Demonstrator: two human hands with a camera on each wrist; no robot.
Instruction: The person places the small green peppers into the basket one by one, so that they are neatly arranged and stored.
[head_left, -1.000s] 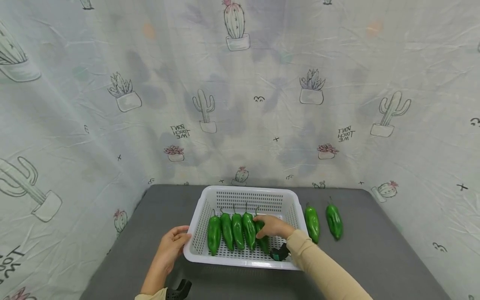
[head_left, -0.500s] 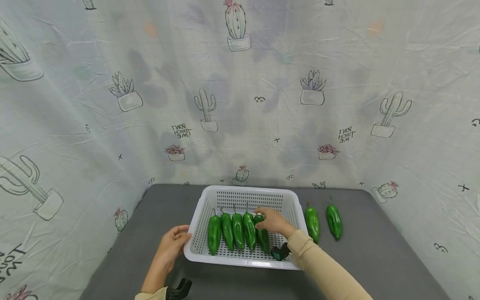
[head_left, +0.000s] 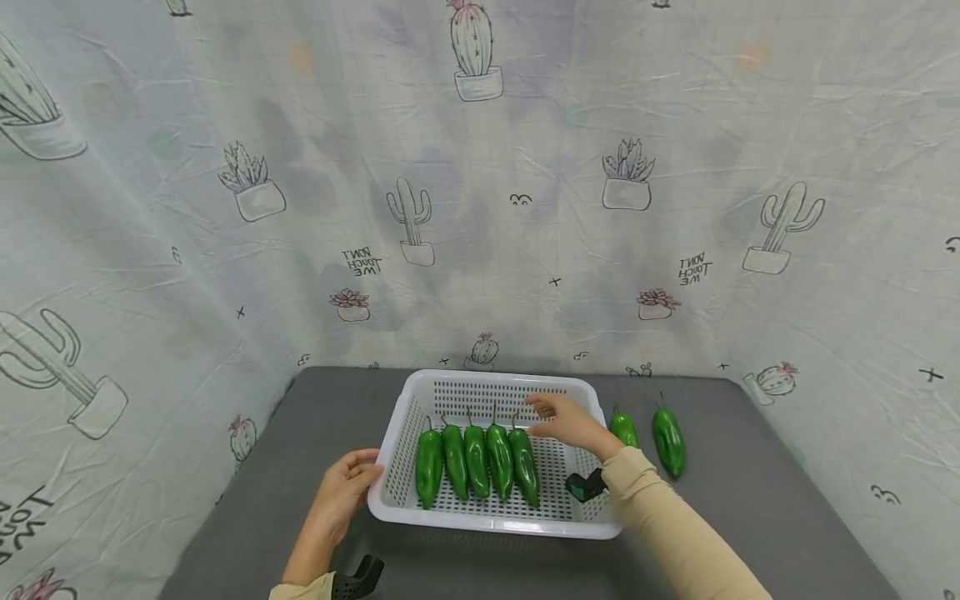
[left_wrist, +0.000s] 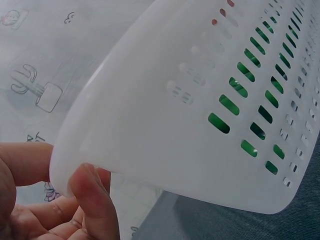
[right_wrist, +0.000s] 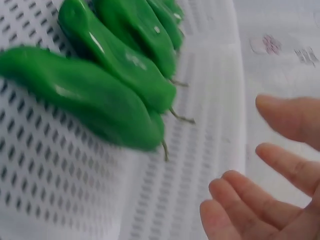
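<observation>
A white perforated plastic basket [head_left: 495, 527] holds several long green peppers lying side by side, stems toward the far wall. My left hand [head_left: 341, 496] pinches the basket's left rim between thumb and fingers; the left wrist view shows the thumb [left_wrist: 95, 200] against the basket's edge. Above the basket's right part hovers my right hand [head_left: 572, 423], its fingers spread and relaxed, holding nothing. In the right wrist view a gap separates that hand from the nearest pepper [right_wrist: 85, 97], the rightmost in the row. That row leans slightly left of the basket's middle.
Two more green peppers lie on the grey table [head_left: 337, 408] to the right of the basket: one pepper [head_left: 622, 429] partly behind the right sleeve [head_left: 675, 525], the other pepper [head_left: 669, 442] in full sight. A cactus-print curtain [head_left: 480, 208] encloses the table's back and sides.
My right hand has let go of the rightmost pepper in the basket and moved up and to the right. The pepper stays in the row. My left hand keeps its place on the rim.
</observation>
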